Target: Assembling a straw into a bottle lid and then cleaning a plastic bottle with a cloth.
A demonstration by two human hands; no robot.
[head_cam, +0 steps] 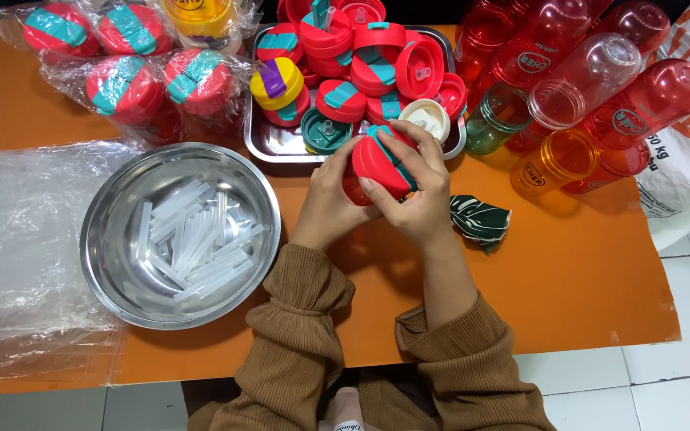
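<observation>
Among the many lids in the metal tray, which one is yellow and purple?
It is the yellow lid with a purple flap, at the left side of the metal tray. The lids around it are red with teal, dark green, or cream.

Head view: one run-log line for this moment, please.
left hand: grips red bottle | right hand: on its red-and-teal lid | lid tray behind | steel bowl of clear straws left

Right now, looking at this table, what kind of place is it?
Probably a small packing or assembly workshop for drink bottles. A steel tray is heaped with bottle lids, empty plastic bottles lie stacked beside it, and finished bagged bottles sit on the orange table.
</observation>
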